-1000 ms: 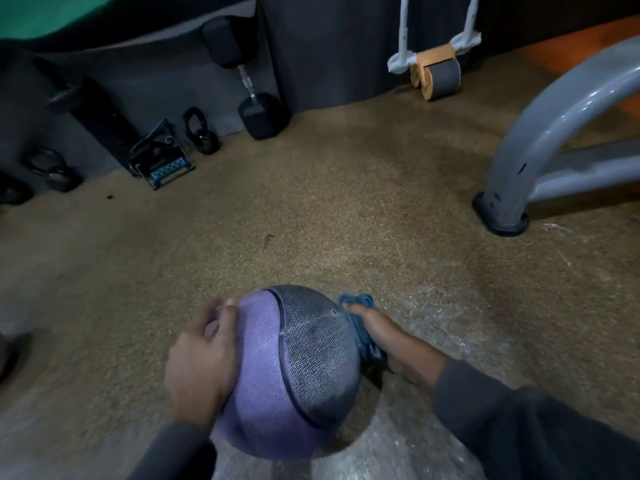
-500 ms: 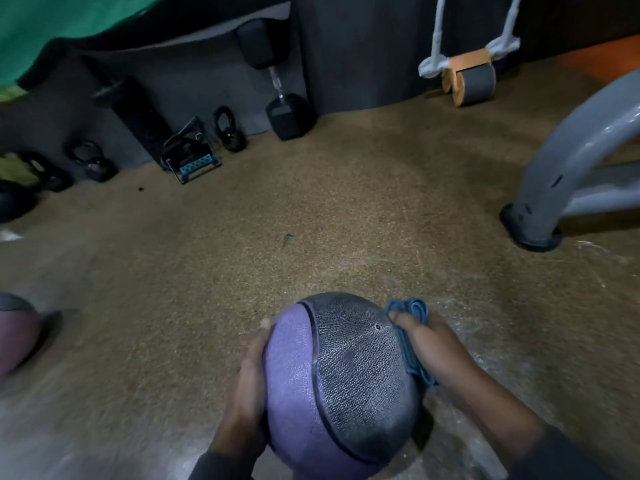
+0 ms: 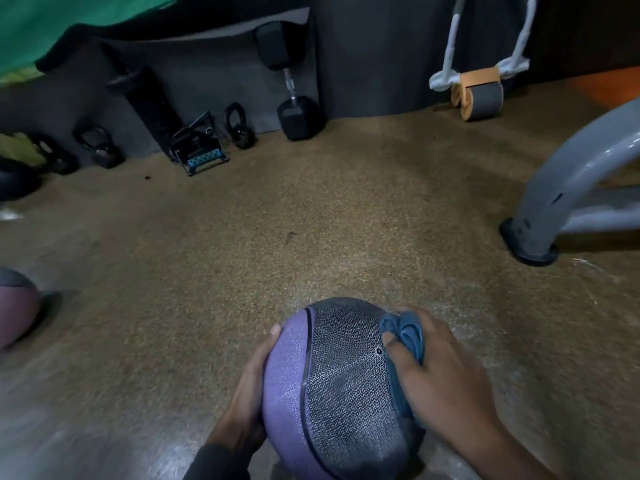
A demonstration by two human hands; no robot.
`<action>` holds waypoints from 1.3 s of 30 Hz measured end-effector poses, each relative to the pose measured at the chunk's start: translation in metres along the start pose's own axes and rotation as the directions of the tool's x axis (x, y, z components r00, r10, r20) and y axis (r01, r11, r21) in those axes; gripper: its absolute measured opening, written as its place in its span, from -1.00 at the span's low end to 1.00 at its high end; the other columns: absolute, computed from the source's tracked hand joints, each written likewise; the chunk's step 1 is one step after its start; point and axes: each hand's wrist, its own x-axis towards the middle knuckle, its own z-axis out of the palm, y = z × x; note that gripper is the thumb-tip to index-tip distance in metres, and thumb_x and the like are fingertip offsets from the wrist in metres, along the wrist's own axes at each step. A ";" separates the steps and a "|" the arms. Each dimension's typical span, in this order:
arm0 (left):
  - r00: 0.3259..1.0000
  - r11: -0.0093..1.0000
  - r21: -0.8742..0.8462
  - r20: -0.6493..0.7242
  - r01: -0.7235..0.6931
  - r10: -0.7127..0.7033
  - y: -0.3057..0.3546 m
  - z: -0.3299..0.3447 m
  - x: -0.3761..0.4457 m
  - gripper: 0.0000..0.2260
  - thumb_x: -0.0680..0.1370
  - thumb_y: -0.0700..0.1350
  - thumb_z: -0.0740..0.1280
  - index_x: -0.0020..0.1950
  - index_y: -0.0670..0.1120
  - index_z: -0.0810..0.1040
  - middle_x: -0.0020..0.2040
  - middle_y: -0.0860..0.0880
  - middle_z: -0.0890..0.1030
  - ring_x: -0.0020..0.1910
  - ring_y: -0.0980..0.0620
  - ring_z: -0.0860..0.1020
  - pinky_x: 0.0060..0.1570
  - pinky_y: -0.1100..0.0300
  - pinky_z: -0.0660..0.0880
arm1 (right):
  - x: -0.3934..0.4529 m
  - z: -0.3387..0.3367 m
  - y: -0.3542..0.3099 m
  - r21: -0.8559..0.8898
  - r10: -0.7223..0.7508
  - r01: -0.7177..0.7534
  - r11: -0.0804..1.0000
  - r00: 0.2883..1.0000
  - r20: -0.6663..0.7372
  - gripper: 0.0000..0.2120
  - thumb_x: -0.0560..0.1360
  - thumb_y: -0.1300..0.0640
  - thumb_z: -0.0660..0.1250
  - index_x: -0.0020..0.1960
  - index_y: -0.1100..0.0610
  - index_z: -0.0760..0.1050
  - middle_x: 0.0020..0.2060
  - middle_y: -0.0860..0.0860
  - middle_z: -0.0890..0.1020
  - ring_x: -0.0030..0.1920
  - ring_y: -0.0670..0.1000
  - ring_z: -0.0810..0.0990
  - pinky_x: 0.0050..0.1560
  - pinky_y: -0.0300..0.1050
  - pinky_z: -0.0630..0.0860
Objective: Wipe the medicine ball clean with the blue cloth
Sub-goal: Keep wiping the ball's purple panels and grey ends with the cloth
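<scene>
**Gym floor, ball half wiped**

Speckled brown rubber floor point(image 3: 311, 209) carries the work, with weights lined along the dark back wall.

The right hand point(image 3: 440, 368) lies over the right upper side of the medicine ball point(image 3: 332, 386), fingers curled around the bunched blue cloth point(image 3: 407, 337) and pressing it against the grey textured panel. The left hand point(image 3: 251, 386) cups the purple left side, fingers straight along the curve, steadying the ball without pinching anything. The ball sits low on the floor, near the bottom middle of the view, between both forearms.

To do this stroke well, I would judge the cloth needs firm, even pressure so it gets into the rough texture, with the left hand bracing against the push and turning the ball to bring fresh surface up. The underside is hidden, so it likely needs a roll.

Farther out, a second ball point(image 3: 15, 306) rests at the left edge, a dumbbell point(image 3: 298, 112) and kettlebells point(image 3: 100, 147) stand by the wall, and a grey machine leg point(image 3: 554, 199) stands to the right.
</scene>
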 end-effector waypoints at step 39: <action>0.848 0.615 0.601 0.236 -0.511 0.474 0.029 0.025 0.045 -0.70 0.53 0.07 0.23 0.18 0.19 0.66 0.22 0.24 0.62 0.30 0.26 0.49 0.43 0.12 0.28 | 0.097 0.011 -0.004 0.228 -0.229 0.214 0.950 0.972 0.042 -0.70 0.49 -0.16 0.20 0.06 -0.05 0.58 -0.02 -0.09 0.65 0.03 0.04 0.59 0.13 -0.01 0.49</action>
